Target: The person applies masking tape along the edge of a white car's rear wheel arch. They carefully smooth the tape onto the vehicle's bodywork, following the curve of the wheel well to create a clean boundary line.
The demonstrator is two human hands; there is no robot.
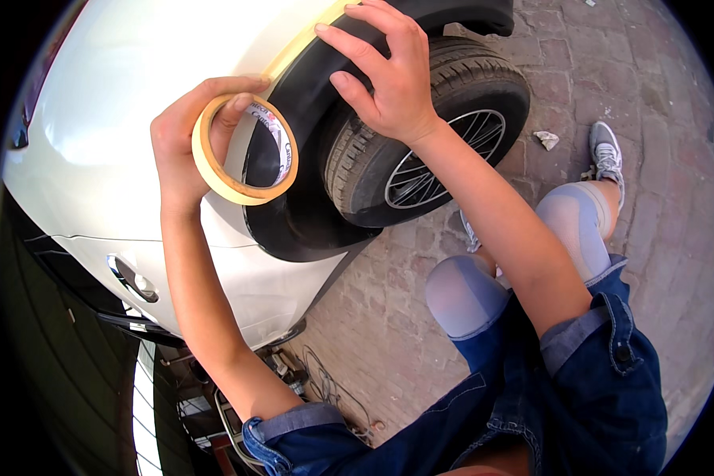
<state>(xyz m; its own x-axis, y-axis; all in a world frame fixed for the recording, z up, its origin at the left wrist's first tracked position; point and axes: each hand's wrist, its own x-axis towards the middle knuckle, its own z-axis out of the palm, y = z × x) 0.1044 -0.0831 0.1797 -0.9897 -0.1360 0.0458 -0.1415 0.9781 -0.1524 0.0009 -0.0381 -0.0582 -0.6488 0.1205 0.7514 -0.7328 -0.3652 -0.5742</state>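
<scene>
Left hand [186, 143] grips a roll of tape [206, 163]; right hand [397, 83] spreads over a strip of tape [297, 46]

The left hand is closed around the upper left part of the yellow roll. Its thumb lies across the ring into the opening, and its index finger reaches over the top to the lower end of the strip; whether that fingertip presses down, I cannot tell. The remaining fingers are mostly hidden.

The right hand is wide open and grasps nothing. Its fingers fan out toward the upper left, with the index and middle fingertips at the pale yellow strip. The thumb stands apart from them over the black wheel-arch trim [297, 103]; contact there is unclear.

The strip runs along the border between the white body panel [166, 51] and the trim. Its long axis slants from the left fingertips up and to the right, toward the upper edge of the view. The roll is near the strip's lower end, in front of the trim and panel. Its round opening is turned toward the viewer, slightly tilted, so the printed inner wall shows on the right side.

Right of the trim is the tire [349, 170] with its spoked wheel [408, 178], beside the paving [404, 305].
</scene>
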